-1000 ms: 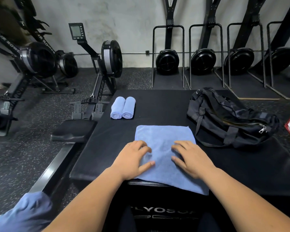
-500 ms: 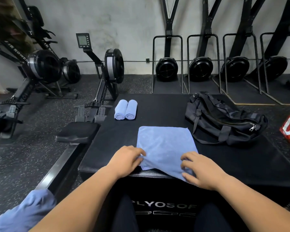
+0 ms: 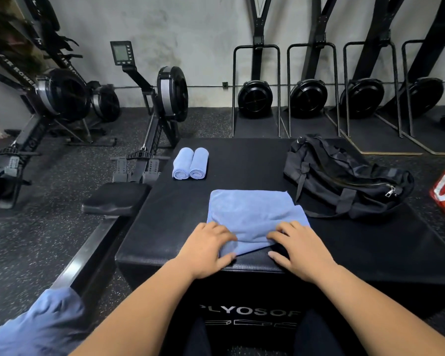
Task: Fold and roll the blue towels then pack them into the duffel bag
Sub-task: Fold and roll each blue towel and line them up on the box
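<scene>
Fold step: L hand (image 3: 206, 249) & R hand (image 3: 299, 249) pinching near edge of blue towel (image 3: 252, 214). Next: carry fwd, flatten, roll.

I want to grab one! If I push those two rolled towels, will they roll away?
Probably sideways: the rolled towels are round tubes lying on the flat box. They look soft, so likely squashy and light. Nothing ties them, so a lifted one may unroll.
</scene>
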